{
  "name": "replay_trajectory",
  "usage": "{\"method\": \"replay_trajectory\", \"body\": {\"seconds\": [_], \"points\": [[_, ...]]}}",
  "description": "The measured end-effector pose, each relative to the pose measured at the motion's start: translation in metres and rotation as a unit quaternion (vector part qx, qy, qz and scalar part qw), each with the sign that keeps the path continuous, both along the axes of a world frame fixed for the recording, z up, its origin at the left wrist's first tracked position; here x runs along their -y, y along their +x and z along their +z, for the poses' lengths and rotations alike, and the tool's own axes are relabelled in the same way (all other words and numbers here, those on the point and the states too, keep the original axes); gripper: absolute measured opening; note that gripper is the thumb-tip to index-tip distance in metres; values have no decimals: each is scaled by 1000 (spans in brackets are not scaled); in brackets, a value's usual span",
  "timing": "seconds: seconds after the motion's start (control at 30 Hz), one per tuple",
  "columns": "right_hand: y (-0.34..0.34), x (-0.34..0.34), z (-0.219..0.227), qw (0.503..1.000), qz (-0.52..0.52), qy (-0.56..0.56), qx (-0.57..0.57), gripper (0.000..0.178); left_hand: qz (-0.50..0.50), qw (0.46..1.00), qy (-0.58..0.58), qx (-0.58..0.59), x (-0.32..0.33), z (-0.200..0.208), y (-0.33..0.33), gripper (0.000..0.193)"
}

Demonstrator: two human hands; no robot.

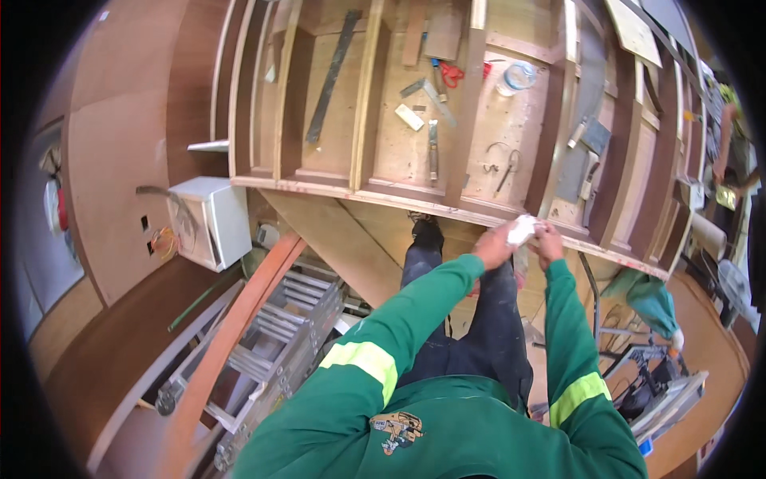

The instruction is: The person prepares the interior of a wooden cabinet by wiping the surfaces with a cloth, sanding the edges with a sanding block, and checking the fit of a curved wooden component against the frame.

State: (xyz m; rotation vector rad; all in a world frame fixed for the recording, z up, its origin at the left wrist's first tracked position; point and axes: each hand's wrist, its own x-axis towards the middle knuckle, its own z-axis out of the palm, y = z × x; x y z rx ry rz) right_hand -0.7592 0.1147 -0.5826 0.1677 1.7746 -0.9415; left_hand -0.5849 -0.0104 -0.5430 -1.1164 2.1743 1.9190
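Observation:
Both of my hands meet at the near edge of a wooden frame (391, 201) with several crosswise slats. My left hand (493, 246) and my right hand (547, 243) grip a small white crumpled piece (523, 230), which looks like cloth or paper. Fingers of both hands are closed around its two sides. Past my hands, in the frame's bays, lie a thin tool with a wire loop (506, 174) and a clear plastic container (517, 78). One bay to the left holds a metal square (435, 100), a white block (409, 117), a chisel-like tool (433, 150) and red-handled scissors (452, 75).
A long dark strip (331, 80) lies in a left bay. Hand tools (589, 172) rest in a right bay. On the left are a white box (209, 219), an aluminium ladder (279, 327) and a curved wooden piece (231, 343). Another person (738, 152) stands at far right.

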Motion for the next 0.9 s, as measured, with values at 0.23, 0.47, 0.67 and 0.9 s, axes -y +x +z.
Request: {"method": "replay_trajectory", "body": {"seconds": [0.23,0.47,0.67,0.9], "points": [[-58,-22,-39,979,138,105,-103,34,-187,969,149,65,-23,35,14,70],[-74,-26,-40,972,95,121,-179,39,-12,990,53,131,52,68,142,66],[-73,-103,-8,925,137,75,-347,41,176,933,-227,215,193,15,240,69],[77,-226,82,942,92,277,-164,38,117,917,-296,242,363,-78,297,87]]}}
